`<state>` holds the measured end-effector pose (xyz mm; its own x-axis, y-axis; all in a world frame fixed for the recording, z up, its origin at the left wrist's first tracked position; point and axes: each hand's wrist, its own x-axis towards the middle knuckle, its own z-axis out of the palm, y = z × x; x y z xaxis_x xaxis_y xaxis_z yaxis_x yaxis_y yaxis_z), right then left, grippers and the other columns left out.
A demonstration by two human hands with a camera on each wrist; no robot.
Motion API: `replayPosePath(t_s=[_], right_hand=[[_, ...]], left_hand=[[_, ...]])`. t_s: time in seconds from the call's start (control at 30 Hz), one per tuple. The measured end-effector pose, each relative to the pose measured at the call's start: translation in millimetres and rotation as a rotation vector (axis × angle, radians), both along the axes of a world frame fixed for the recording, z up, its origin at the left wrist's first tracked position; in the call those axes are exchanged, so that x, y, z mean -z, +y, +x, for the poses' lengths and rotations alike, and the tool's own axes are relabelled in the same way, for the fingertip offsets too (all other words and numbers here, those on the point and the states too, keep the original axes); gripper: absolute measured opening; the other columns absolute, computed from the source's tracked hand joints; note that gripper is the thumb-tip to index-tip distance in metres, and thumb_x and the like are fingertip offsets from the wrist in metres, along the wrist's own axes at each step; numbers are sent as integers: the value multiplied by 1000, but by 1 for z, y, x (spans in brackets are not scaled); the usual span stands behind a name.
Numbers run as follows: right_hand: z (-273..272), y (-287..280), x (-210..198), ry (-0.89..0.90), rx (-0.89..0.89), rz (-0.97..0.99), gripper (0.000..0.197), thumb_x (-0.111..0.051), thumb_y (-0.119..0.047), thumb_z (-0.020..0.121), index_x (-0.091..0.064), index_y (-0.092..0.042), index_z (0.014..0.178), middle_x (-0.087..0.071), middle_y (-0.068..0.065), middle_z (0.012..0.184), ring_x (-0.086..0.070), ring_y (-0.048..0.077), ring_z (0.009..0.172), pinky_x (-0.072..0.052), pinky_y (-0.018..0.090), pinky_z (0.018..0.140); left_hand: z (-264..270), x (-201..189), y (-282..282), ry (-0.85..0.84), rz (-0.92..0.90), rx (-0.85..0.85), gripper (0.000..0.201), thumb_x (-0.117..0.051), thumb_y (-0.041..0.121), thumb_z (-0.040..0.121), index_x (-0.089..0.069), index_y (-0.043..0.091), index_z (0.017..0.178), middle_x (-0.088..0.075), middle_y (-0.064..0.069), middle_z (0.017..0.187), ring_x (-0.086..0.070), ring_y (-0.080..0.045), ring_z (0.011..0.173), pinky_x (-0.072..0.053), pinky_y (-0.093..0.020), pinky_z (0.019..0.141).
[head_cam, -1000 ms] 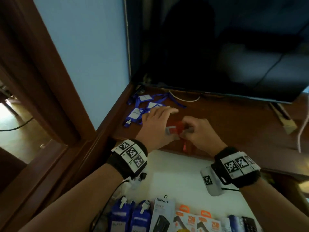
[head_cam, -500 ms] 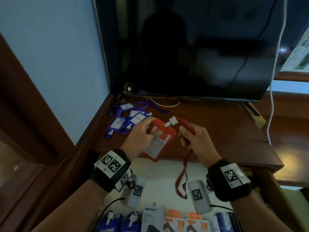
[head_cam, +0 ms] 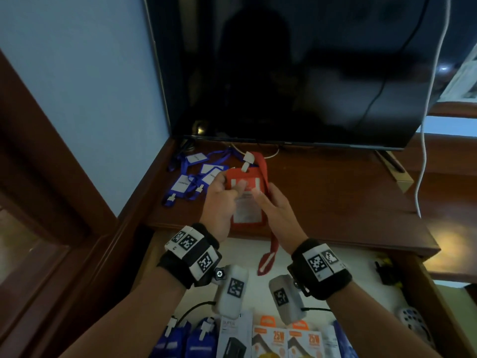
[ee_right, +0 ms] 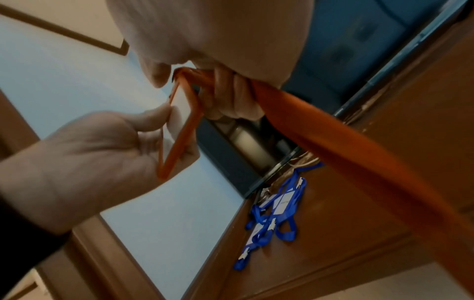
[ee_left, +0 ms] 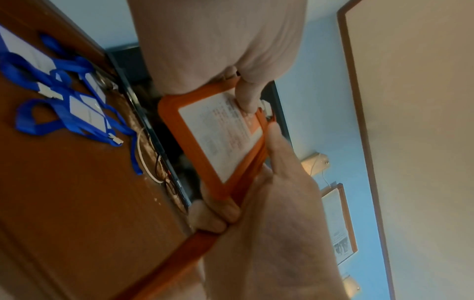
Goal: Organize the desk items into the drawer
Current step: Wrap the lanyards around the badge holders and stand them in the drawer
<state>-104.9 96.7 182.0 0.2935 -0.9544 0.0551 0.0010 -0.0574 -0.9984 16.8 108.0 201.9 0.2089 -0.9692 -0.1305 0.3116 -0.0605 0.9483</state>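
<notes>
A red badge holder with a white card inside is held upright above the desk's front edge. My left hand grips its left side, with the thumb pressed on the face. My right hand is at its right edge, fingers curled round the red lanyard, index finger along the holder. The lanyard's loop hangs over the open drawer. A tangle of blue lanyards with white badges lies on the desk at the back left.
A dark screen stands along the back of the wooden desk. A white cable hangs at the right. In the drawer, boxed items and blue packs line the near edge; small objects sit right.
Both hands have lifted the red badge holder off the desk and turned it upright toward me. My right hand slid from the clip end down the lanyard beside the holder.
</notes>
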Motion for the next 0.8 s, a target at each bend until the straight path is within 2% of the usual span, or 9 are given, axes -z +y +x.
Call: replayPosePath(t_s=[0.1,0.17,0.27,0.37,0.47,0.53,0.6,0.7,0.8], right_hand=[[5,-1,2,109,-50,-42,49,-53,-50,84,-51,-21,124,-65,2,113,-66,16,101,-55,39,89],[4,-3,2,165,-92,-44,38,-52,-40,91,-51,-18,122,-65,2,111,-66,15,99,-55,34,87],[-3,-3,-3,220,-183,-53,12,-49,-27,96,-56,-21,104,-67,-1,100,-67,8,87,-55,23,77],[-12,-2,-10,238,-254,-52,9,-48,-20,97,-57,-22,98,-66,-3,94,-66,6,80,-56,23,75],[-18,-1,-14,277,-333,-5,10,-49,-22,96,-59,-20,98,-66,3,94,-67,19,84,-55,35,80],[-21,-1,-16,304,-383,25,9,-51,-20,96,-59,-18,100,-66,7,95,-67,21,84,-56,33,78],[-23,-1,-18,316,-419,57,7,-52,-17,95,-58,-19,98,-66,3,92,-66,13,77,-55,23,72],[-26,0,-19,301,-436,82,8,-54,-17,93,-59,-22,97,-67,0,91,-66,8,74,-54,19,68],[-28,1,-17,292,-448,99,8,-57,-20,92,-60,-22,99,-69,-1,93,-69,8,76,-54,19,66]], left_hand=[[-2,1,1,53,9,-22,20,-54,13,94,-58,18,113,-66,-11,109,-66,-27,100,-55,-43,84],[0,2,2,69,0,-14,19,-53,12,94,-58,19,112,-66,-11,109,-66,-26,100,-55,-44,84],[9,6,2,-22,-20,31,25,-54,9,94,-53,21,117,-64,-9,114,-63,-26,106,-54,-41,89],[27,4,-2,-346,-151,130,49,-61,1,88,-44,34,121,-56,8,118,-58,-13,113,-53,-32,88],[45,-8,-7,-868,-417,309,77,-71,3,81,-32,39,137,-41,17,134,-45,8,120,-52,-21,90],[51,-18,-9,-1157,-519,426,66,-72,13,81,-42,35,136,-41,14,136,-39,7,123,-44,-15,96],[55,-25,-11,-1294,-529,494,39,-69,18,85,-58,29,121,-53,9,121,-49,-1,112,-44,-17,92],[57,-31,-10,-1262,-384,514,14,-61,21,92,-64,27,104,-63,8,99,-60,-5,93,-51,-19,79],[57,-31,-9,-1197,-239,503,9,-53,25,96,-62,23,94,-61,10,84,-62,-6,81,-48,-11,65]])
